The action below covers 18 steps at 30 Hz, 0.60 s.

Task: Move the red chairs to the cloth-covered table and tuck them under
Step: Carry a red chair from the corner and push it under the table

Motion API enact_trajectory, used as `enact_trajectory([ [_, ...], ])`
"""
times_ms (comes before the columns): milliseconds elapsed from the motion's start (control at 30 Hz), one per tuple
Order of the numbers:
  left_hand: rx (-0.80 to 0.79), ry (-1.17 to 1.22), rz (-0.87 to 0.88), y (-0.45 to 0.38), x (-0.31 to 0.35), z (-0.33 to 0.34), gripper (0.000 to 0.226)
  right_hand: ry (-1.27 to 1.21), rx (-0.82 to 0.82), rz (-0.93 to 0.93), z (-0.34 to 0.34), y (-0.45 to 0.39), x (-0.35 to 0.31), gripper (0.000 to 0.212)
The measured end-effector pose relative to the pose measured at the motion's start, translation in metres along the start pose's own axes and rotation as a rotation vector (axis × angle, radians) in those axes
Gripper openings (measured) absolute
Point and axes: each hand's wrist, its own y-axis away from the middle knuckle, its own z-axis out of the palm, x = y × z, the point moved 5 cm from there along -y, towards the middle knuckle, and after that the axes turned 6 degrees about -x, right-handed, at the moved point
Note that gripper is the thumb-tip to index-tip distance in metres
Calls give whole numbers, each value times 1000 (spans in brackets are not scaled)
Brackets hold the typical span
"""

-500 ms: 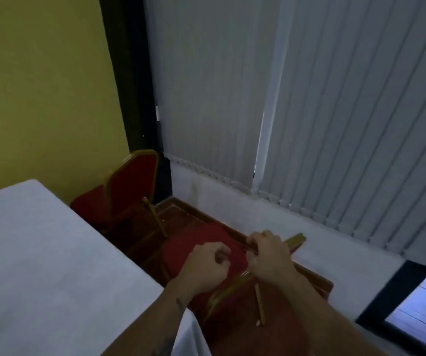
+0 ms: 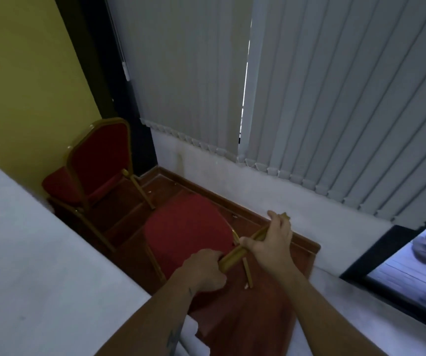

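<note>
A red chair (image 2: 186, 227) with a gold frame stands just right of the cloth-covered table (image 2: 32, 265), its seat facing the table edge. My left hand (image 2: 204, 271) grips the gold top rail of its back at the near end. My right hand (image 2: 271, 240) is closed on the same rail farther right. A second red chair (image 2: 96, 160) stands in the corner beyond the table, its back upright and its seat partly hidden behind the table edge.
A yellow wall is at the left and grey vertical blinds (image 2: 335, 98) hang over the window ahead. A low white ledge (image 2: 258, 191) runs under the blinds. A glass door (image 2: 417, 265) with a dark frame is at the right.
My two hands have spread apart along the chair's top rail, the left one now gripping it. The view has shifted slightly, so the chair seat shows more fully.
</note>
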Motion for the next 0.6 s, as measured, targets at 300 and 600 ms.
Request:
enact_trajectory([
  [300, -159, -74, -69, -17, -14, 2, 50, -762, -57, 532, 48, 0, 17, 61],
  [600, -102, -181, -86, -17, -9, -15, 49, -815, -46, 432, 45, -13, -2, 22],
])
